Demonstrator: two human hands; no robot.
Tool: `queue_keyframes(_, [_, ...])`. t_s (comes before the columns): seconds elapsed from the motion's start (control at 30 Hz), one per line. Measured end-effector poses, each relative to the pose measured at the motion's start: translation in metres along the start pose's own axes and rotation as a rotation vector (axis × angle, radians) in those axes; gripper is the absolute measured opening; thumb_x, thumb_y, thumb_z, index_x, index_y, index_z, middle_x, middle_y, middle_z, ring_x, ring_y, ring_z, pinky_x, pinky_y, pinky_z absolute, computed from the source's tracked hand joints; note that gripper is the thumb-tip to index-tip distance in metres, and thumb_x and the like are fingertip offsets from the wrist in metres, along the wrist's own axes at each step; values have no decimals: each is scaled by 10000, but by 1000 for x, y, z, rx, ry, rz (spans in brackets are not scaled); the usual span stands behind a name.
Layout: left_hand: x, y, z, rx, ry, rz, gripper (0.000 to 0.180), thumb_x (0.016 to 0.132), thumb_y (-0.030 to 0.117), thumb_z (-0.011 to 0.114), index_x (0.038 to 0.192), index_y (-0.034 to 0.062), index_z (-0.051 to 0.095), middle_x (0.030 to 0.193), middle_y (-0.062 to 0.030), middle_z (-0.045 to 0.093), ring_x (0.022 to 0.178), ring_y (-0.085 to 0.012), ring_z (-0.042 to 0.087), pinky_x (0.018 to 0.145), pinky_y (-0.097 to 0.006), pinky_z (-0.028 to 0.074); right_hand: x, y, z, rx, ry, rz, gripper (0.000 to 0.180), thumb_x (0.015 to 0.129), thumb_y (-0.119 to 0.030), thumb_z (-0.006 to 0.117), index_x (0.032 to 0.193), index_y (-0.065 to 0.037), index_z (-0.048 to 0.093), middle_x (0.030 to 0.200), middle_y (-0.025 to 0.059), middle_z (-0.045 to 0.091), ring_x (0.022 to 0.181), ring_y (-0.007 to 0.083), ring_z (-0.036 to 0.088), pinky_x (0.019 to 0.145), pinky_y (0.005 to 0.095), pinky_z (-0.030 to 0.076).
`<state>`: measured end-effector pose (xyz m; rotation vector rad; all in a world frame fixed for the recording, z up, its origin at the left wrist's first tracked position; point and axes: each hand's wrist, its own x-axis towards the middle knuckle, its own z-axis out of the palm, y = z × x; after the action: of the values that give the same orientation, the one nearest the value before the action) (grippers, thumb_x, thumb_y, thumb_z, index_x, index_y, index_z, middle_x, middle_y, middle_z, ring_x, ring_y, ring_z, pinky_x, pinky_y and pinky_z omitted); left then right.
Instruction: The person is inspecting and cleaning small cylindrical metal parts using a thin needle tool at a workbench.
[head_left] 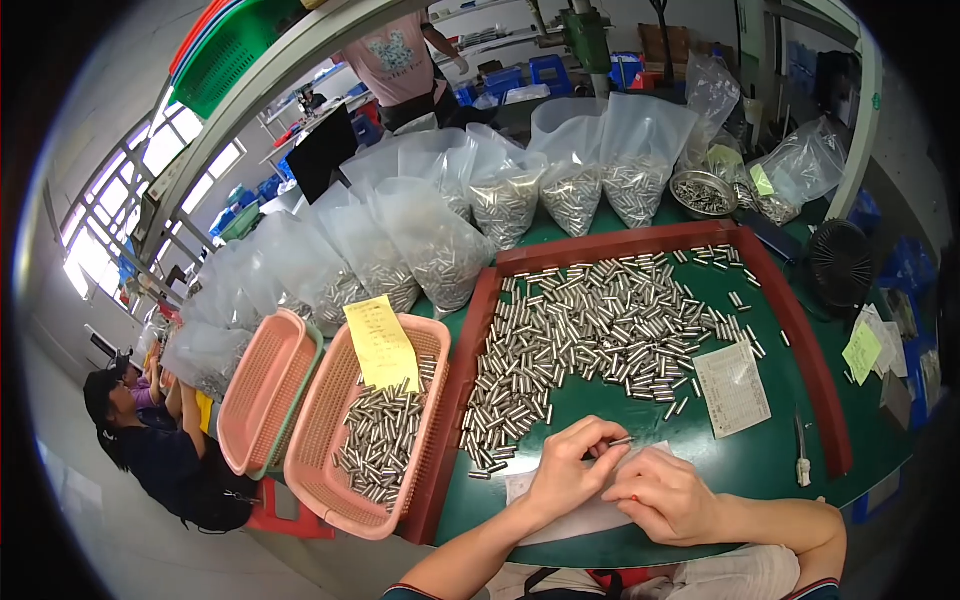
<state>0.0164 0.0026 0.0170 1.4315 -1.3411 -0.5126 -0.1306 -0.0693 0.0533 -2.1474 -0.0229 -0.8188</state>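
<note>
Because it is held up above the bench (590, 407) near its edge, the dark pin (622, 441) can probably be viewed and turned freely. It is pinched between thumb and fingers of the left hand (575, 468), with its end poking out toward the right. The right hand (668, 497) is held just beside it, fingers curled in; a red bit (634, 497) is seemingly pinched at their tips, though its kind cannot be made out. Beneath both hands a white sheet (580, 524) is spread, perhaps so that small parts are easily seen against it.

Near left, a pink basket (312, 450) is set outside the left rail, so that its pins are presumably not mixed with those on the bench. A yellow note (380, 345) is laid over its far part, likely as a label. Farther in, the loose heap (600, 325) is enclosed by red rails (800, 360), by which rolling is probably checked. At the far side, clear bags (430, 215) are stood in rows, perhaps for compact storage.

The held pin is slim and seen partly covered by fingers. In the heap, short, straight, silvery cylinders are seen, shiny along their sides, with darker ends, and lying at all angles.
</note>
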Motion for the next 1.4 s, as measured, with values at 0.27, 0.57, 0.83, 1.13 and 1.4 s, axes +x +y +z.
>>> queue_keyframes(0.27, [-1, 0, 0, 42, -29, -44, 127, 744, 3, 662, 859, -22, 615, 775, -70, 605, 612, -111, 546, 555, -227, 449, -6, 2, -27, -226, -7, -66, 156, 670, -89, 702, 637, -48, 555, 551, 49, 490, 480, 217, 509, 446, 319, 415])
queue_keyframes(0.57, [-5, 1, 3, 19, -69, -116, 131, 753, 19, 657, 870, -22, 617, 789, -61, 607, 647, -102, 560, 591, -216, 465, -18, -2, -25, 28, 469, 25, 142, 882, -117, 496, 821, -6, 560, 620, 77, 589, 505, 170, 547, 461, 264, 430])
queue_keyframes(0.83, [-4, -1, 9, -35, -45, -158, 141, 755, 12, 658, 883, -25, 614, 794, -52, 606, 676, -89, 562, 618, -215, 465, -19, 7, -25, -54, 457, -94, 183, 897, -162, 494, 853, 8, 547, 721, 115, 615, 540, 190, 552, 496, 281, 446])
queue_keyframes(1.13, [5, -12, 4, -350, 2, -366, 152, 781, -15, 641, 918, -44, 584, 823, -38, 614, 693, -68, 570, 659, -200, 471, -18, 34, -26, -40, 455, -130, 110, 879, -91, 511, 889, 14, 542, 763, 132, 621, 577, 200, 569, 511, 273, 447])
queue_keyframes(1.4, [-1, -15, 5, -326, -40, -402, 145, 807, -37, 609, 945, -42, 564, 838, -40, 601, 705, -71, 571, 656, -197, 485, -22, 34, -25, -301, 332, -315, 168, 838, -218, 590, 829, -55, 556, 696, 63, 579, 554, 208, 568, 478, 271, 421])
